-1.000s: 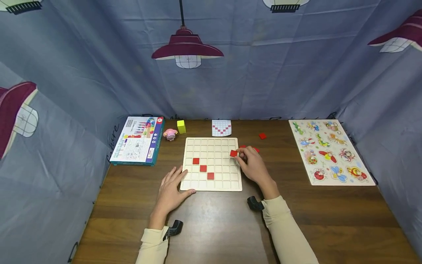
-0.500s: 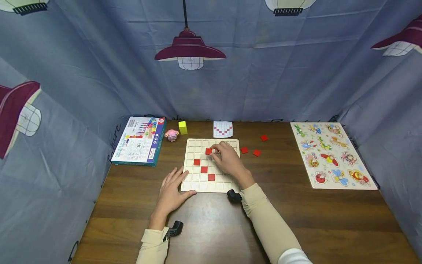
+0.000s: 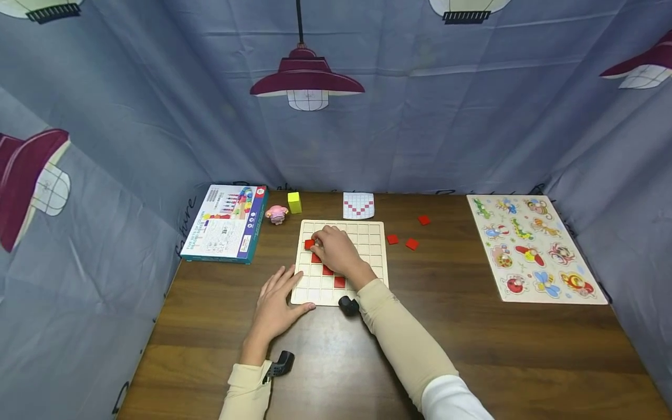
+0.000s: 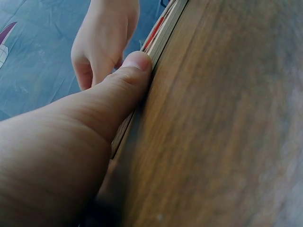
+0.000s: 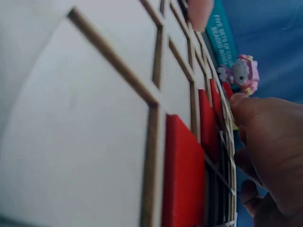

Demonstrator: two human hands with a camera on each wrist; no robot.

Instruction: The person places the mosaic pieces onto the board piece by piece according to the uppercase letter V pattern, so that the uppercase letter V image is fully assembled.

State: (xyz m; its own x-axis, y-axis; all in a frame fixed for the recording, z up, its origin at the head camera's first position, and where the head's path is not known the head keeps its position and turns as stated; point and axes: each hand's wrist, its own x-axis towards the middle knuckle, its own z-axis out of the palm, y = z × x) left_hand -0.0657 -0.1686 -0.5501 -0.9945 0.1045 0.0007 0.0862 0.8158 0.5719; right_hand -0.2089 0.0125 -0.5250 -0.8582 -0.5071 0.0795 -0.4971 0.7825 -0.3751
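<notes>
A pale gridded board (image 3: 370, 262) lies on the table. Red square tiles run diagonally in its cells, the nearest one (image 3: 339, 282) low on the board. Above its left part, my right hand (image 3: 338, 251) pinches another red tile (image 3: 309, 245) at the upper end of that diagonal. The right wrist view shows this tile (image 5: 227, 90) at the fingertips, past the seated tiles. My left hand (image 3: 275, 303) rests at the board's lower left corner with fingers spread, its thumb (image 4: 135, 66) against the edge in the left wrist view.
Three loose red tiles, one of them (image 3: 412, 244) nearest, lie right of the board. A pattern card (image 3: 359, 206) sits behind it. A boxed game (image 3: 223, 224), pink figurine (image 3: 276, 214) and yellow block (image 3: 294, 202) stand left; an insect puzzle board (image 3: 535, 251) lies right.
Holding the red tile, my right hand has travelled left across the board from its right edge to the left columns. My left hand has stayed at the corner.
</notes>
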